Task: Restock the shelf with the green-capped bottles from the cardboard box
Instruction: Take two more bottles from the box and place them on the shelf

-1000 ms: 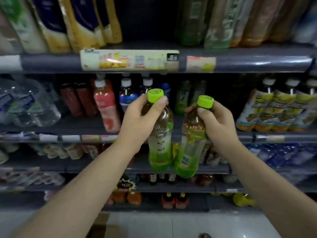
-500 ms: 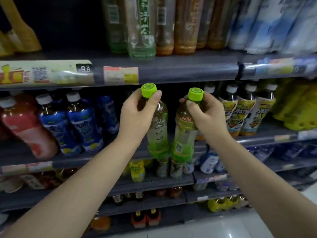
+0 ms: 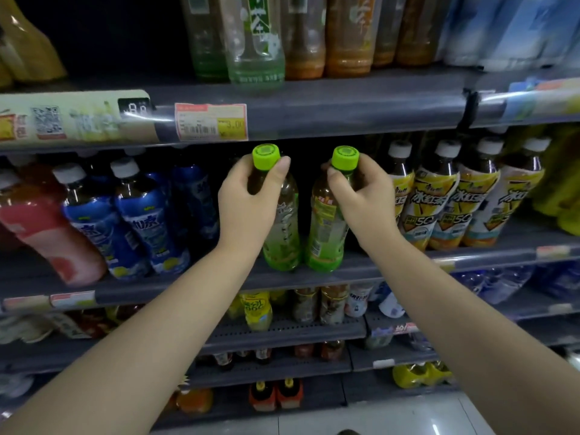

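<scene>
Two green-capped bottles of pale tea with green bases stand side by side at the front edge of the middle shelf (image 3: 345, 274). My left hand (image 3: 248, 208) grips the neck of the left green-capped bottle (image 3: 282, 233). My right hand (image 3: 361, 199) grips the neck of the right green-capped bottle (image 3: 323, 233). Both bottles are upright, and their bottoms sit at the shelf lip in a dark gap between blue-labelled and yellow-labelled drinks. The cardboard box is out of view.
Blue-labelled bottles (image 3: 138, 221) and a pink bottle (image 3: 47, 233) stand left of the gap; yellow-labelled bottles (image 3: 439, 208) stand right. The upper shelf rail (image 3: 345, 111) with a price tag (image 3: 211, 122) hangs just above the caps. Lower shelves hold more drinks above a pale floor (image 3: 376, 419).
Both hands carried the bottles forward and up toward the middle shelf. The view shifted right and closer, and the bottle bottoms now reach the shelf edge.
</scene>
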A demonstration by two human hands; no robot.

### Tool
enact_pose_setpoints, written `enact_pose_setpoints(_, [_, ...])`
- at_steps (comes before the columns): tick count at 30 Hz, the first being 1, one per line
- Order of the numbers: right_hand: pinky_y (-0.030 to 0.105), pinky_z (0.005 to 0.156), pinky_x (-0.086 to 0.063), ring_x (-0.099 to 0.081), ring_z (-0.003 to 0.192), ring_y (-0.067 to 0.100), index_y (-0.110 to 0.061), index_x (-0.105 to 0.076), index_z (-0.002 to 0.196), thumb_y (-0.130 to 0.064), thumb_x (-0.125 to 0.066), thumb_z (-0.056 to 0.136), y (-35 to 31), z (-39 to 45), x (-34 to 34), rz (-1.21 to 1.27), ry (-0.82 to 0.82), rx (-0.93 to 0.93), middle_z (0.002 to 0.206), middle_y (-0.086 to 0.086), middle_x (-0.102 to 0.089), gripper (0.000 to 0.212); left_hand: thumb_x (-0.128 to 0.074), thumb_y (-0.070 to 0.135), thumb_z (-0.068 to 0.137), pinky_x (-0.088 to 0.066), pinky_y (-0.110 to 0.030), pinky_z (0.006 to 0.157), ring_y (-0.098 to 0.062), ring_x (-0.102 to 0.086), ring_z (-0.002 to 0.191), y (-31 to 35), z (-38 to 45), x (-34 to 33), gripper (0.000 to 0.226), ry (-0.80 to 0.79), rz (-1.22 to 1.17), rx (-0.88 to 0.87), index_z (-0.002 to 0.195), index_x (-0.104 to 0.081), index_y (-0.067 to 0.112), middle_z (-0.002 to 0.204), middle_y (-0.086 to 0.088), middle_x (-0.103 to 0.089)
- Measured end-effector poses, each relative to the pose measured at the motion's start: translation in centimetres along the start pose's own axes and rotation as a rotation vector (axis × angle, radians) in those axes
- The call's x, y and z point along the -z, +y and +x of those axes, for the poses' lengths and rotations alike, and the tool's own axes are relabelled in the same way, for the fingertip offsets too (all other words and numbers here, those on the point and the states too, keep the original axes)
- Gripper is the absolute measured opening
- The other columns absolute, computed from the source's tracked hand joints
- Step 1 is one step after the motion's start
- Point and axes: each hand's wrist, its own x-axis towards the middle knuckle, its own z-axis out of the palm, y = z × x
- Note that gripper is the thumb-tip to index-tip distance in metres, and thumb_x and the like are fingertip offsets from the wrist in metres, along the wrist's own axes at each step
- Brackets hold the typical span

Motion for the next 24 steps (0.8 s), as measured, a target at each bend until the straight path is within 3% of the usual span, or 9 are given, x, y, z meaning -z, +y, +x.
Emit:
enact_pose_setpoints(5, [0.035, 0.084, -0.054, -0.065, 0.091, 0.01, -0.019, -0.066, 0.098, -0.022, -0.062, 0.086, 0.9, 1.2, -0.8, 0.005, 0.022, -0.005, 0.091, -0.005, -0.069, 0.013, -0.062, 0.05, 0.08, -0.051, -0.046, 0.094, -0.012, -0.066, 0.097, -1.7, 0.8, -0.2, 0.016, 0.024, -0.021, 0.053, 0.089, -0.065, 0.037, 0.096, 0.007, -0.071])
enact_pose_setpoints(13, [0.039, 0.085, -0.055, -0.066, 0.089, 0.012, -0.022, -0.065, 0.095, -0.025, -0.063, 0.083, 3.6, 2.8, -3.0, 0.0, -0.011, -0.064, 0.09, -0.003, -0.07, 0.013, -0.064, 0.043, 0.083, -0.051, -0.045, 0.094, -0.012, -0.067, 0.096, -4.2, 2.8, -0.1, 0.012, 0.006, 0.003, 0.087, 0.09, -0.066, 0.033, 0.096, 0.005, -0.072])
enact_pose_setpoints(16, [0.033, 0.085, -0.053, -0.064, 0.089, 0.008, -0.025, -0.062, 0.094, -0.023, -0.062, 0.085, 3.9, 3.4, -3.5, 0.001, -0.058, -0.062, 0.087, -0.011, -0.066, 0.009, -0.063, 0.041, 0.085, -0.052, -0.042, 0.093, -0.012, -0.066, 0.096, -5.2, 3.5, 0.7, 0.011, 0.008, -0.015, 0.112, 0.091, -0.065, 0.032, 0.095, 0.005, -0.071])
enact_pose_setpoints(20, [0.029, 0.089, -0.05, -0.061, 0.095, 0.006, -0.029, -0.057, 0.102, -0.023, -0.059, 0.089, 3.7, 4.1, -3.8, -0.006, -0.246, -0.108, 0.097, -0.011, -0.064, 0.014, -0.06, 0.037, 0.09, -0.049, -0.027, 0.089, -0.004, -0.062, 0.099, -5.3, 4.4, 1.3, 0.021, -0.212, 0.028, 0.183, 0.109, -0.057, 0.028, 0.103, 0.013, -0.065])
enact_pose_setpoints(24, [0.03, 0.094, -0.047, -0.06, 0.104, 0.013, -0.027, -0.056, 0.11, -0.013, -0.051, 0.094, 4.0, 4.3, -2.7, 0.119, -0.363, -0.207, 0.106, -0.006, -0.064, 0.022, -0.065, 0.042, 0.078, -0.045, -0.033, 0.101, -0.013, -0.056, 0.117, -6.0, 4.9, 2.7, 0.059, -0.477, 0.06, 0.241, 0.13, -0.047, 0.022, 0.128, 0.002, -0.059])
